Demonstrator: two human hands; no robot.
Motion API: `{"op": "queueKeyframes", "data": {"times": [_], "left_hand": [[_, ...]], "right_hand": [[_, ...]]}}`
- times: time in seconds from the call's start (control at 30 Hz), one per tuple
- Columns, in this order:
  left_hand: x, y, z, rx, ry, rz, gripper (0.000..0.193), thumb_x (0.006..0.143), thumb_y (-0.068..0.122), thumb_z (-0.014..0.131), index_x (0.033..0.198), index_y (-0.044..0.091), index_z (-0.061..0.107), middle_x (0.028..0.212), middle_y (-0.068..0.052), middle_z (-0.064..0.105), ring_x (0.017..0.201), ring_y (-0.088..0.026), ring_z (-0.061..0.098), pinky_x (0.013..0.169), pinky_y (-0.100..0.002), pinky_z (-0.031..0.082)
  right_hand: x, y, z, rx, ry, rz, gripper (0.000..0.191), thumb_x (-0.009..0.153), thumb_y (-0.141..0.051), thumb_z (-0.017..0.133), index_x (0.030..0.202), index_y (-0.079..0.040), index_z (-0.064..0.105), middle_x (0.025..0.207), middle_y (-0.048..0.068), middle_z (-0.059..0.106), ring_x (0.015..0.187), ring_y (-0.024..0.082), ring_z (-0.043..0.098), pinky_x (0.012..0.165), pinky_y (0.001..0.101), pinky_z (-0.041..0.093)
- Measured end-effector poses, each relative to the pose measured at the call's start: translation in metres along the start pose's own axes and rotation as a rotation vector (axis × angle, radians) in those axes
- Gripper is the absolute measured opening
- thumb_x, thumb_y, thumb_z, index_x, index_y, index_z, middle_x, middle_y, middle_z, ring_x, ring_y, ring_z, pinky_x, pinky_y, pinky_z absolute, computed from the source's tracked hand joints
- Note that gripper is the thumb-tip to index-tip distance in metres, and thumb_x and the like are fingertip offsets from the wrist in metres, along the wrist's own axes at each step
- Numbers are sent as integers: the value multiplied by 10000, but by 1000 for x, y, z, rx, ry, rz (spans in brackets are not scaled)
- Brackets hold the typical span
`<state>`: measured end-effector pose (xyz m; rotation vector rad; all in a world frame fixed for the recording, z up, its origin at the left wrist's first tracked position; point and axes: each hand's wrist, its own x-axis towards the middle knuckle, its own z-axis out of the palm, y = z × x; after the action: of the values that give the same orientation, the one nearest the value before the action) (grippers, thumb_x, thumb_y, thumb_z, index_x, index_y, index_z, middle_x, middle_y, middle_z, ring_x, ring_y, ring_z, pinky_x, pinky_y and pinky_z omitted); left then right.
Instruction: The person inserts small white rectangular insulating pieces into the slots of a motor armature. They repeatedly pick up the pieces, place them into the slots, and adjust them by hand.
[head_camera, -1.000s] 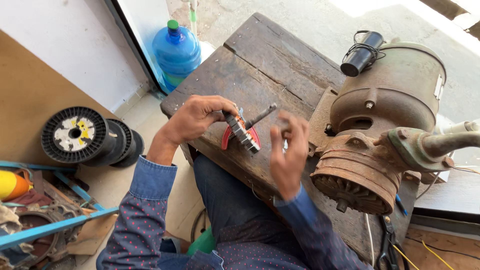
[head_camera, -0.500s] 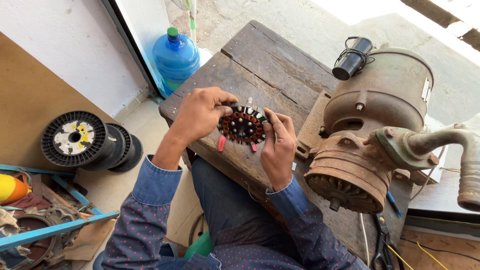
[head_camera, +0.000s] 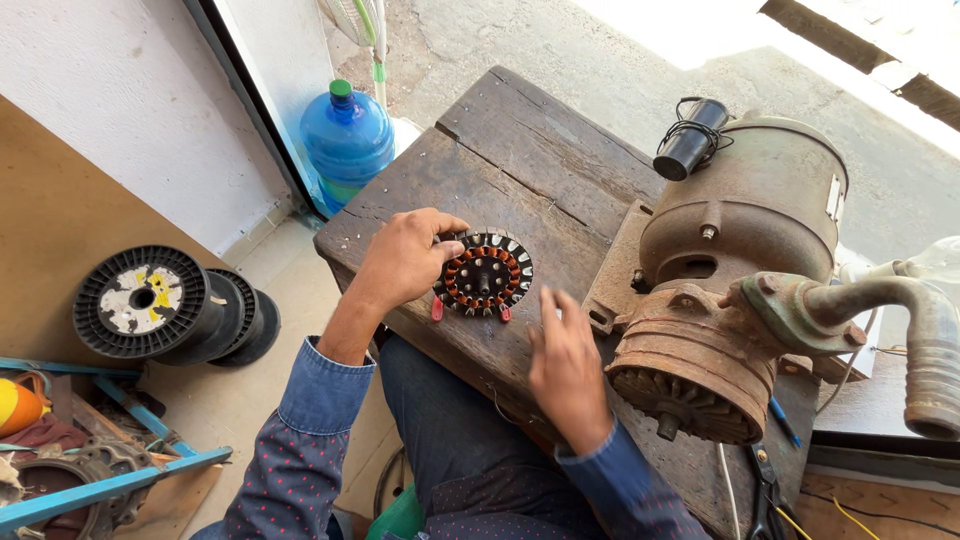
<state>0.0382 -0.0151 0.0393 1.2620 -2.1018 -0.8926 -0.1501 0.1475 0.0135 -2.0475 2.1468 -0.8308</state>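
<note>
head view: only one camera, everything below is from it.
stator (head_camera: 486, 272): lies flat on the bench (head_camera: 520, 150), near the front edge, just left of the pump (head_camera: 735, 290).
left hand (head_camera: 405, 258): fingers curled onto the stator's left rim, gripping it against the wood.
right hand (head_camera: 565, 355): apart from the stator, fingers loosely spread, holding nothing, hovering just beside the pump's rusty fan end.
risk 1: stator sits close to the bench edge; a pull toward the body could likely slide it off onto the lap or floor.
risk 2: copper windings face up and bare; fingers or a tool dragged across them could nick the wire.
risk 3: red lead tabs stick out at the front rim; they could snag on a sleeve and bend.
risk 4: right hand is near the pump's exposed fan blades and shaft; a knock there could scrape knuckles.
count, stators: 1.
count, pumps: 1, with one black capacitor (head_camera: 690, 138) on top.
count, spools (head_camera: 150, 300): 2 visible, black, on the floor at left.
count, water jugs (head_camera: 347, 140): 1, blue.
count, hands: 2, same person.
</note>
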Motion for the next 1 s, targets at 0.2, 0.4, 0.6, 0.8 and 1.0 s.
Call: {"op": "queueKeyframes", "data": {"times": [0.2,0.4,0.6,0.8,1.0], "left_hand": [[-18,-5,-2,-222,116,-5,429,846,146,745,1260,63,669,1096,-133,721,942,-266,735,807,-375,580],[-69,-12,10,-244,347,62,326,905,67,716,1221,4,670,1109,-148,702,917,-231,728,761,-346,602],[-127,-23,31,-199,455,51,280,887,19,709,1167,14,705,1092,-139,725,871,-218,726,731,-322,609],[-181,-38,48,-274,465,-116,237,878,22,700,1114,15,720,1042,-127,738,830,-223,740,711,-328,597],[-225,-52,63,-251,512,-215,213,873,46,700,1081,15,728,1052,-120,747,817,-231,737,736,-336,582]], "right_hand": [[-31,15,6,-255,-59,-54,463,869,47,560,1327,116,542,1403,322,520,1255,433,557,1047,447,462],[-29,19,15,-286,-66,-79,484,801,94,559,1283,98,597,1338,258,596,1250,399,591,1044,429,480],[-25,20,18,-243,0,-70,415,870,51,608,1284,47,639,1287,248,636,1154,371,653,963,409,543],[-18,15,21,-292,42,-70,319,903,-15,629,1211,44,685,1272,242,657,1102,370,677,927,422,556],[-20,10,20,-241,43,-44,232,911,-38,648,1120,-18,744,1190,171,710,1051,332,689,902,412,565]]}}
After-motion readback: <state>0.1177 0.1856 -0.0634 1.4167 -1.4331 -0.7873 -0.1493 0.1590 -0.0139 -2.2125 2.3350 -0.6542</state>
